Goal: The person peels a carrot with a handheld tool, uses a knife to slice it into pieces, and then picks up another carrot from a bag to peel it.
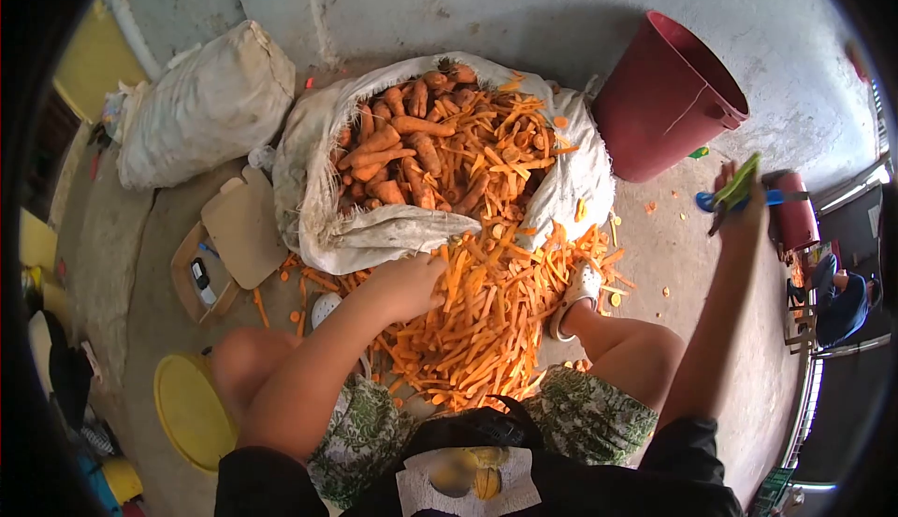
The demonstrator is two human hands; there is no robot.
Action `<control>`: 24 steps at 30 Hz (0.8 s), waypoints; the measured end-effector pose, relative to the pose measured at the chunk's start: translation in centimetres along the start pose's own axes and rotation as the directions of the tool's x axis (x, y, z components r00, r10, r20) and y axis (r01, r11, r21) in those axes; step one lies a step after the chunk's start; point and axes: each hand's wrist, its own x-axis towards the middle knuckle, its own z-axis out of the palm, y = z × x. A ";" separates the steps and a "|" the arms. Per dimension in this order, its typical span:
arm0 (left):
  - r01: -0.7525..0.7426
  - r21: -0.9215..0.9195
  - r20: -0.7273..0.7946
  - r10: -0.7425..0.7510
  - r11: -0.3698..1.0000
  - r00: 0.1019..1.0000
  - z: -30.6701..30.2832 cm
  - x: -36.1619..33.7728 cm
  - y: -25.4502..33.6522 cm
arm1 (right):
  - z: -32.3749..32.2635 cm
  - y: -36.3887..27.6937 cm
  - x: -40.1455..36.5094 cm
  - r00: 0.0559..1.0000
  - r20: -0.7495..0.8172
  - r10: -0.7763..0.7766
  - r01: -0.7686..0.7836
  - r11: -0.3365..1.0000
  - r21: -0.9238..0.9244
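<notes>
Resting half-curled against carrot sticks, the left hand hides its grip—contents unclear; the right hand clasps a green thing—loosening could drop it.

Black top, shorts (leaf-patterned).

On the gray floor: a heap of carrot sticks, an open white sack, a full white sack, a red bucket, a brown box.

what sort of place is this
Probably a vegetable-preparation workroom: it holds an open white woven sack of whole orange carrots, a large heap of cut orange carrot sticks, and a tall dark-red plastic bucket.
</notes>
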 end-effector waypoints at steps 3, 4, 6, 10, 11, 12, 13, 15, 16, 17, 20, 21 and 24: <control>0.003 -0.033 0.017 -0.002 0.999 1.000 1.4 2.4 -1.7 | -3.4 6.1 -1.5 0.979 0.057 0.198 -0.188 0.971 -0.151; 0.008 -0.069 0.029 -0.006 0.998 1.000 2.1 3.5 -2.7 | -1.8 7.8 -3.5 0.963 -0.083 0.255 -0.267 0.939 -0.215; 0.024 -0.181 0.023 -0.020 0.983 1.000 4.2 5.6 -5.6 | 1.8 7.3 -6.7 0.905 -0.108 0.412 -0.425 0.853 -0.303; 0.324 -0.511 0.122 -0.306 0.796 0.944 7.2 7.1 -11.9 | 3.8 8.3 -7.4 0.972 -0.008 0.233 -0.200 0.816 -0.542; 0.406 -0.525 0.116 -0.410 0.748 0.905 8.4 7.5 -14.3 | 4.1 8.9 -7.5 0.976 -0.033 0.217 -0.193 0.774 -0.604; 0.479 -0.540 0.108 -0.507 0.693 0.855 9.5 8.6 -16.4 | 4.0 9.5 -7.4 0.975 -0.031 0.220 -0.194 0.773 -0.603; 0.482 -0.542 0.108 -0.512 0.688 0.852 10.6 10.1 -18.1 | 3.9 10.3 -7.2 0.988 0.075 0.136 -0.024 0.614 -0.789; 0.441 -0.584 -0.072 -0.584 0.682 0.808 11.5 11.7 -20.3 | 4.3 11.4 -7.7 0.963 0.260 0.067 0.219 0.362 -0.906; 0.445 -0.584 -0.070 -0.588 0.679 0.806 11.2 12.3 -20.7 | 4.7 11.8 -7.9 0.963 0.261 0.071 0.218 0.365 -0.905; 0.452 -0.575 -0.086 -0.600 0.682 0.795 11.1 13.0 -21.0 | 5.0 12.1 -8.2 0.946 0.310 0.094 0.271 0.295 -0.916; 0.462 -0.542 -0.150 -0.621 0.702 0.769 11.1 15.0 -22.0 | 6.1 13.0 -8.9 0.921 0.366 0.137 0.342 0.170 -0.924; 0.458 -0.522 -0.202 -0.626 0.720 0.753 10.9 15.7 -22.2 | 6.1 13.5 -8.7 0.910 0.392 0.132 0.377 0.128 -0.917; 0.473 -0.451 -0.292 -0.626 0.757 0.723 10.5 17.9 -23.2 | 5.5 14.7 -7.9 0.896 0.408 0.173 0.403 0.067 -0.913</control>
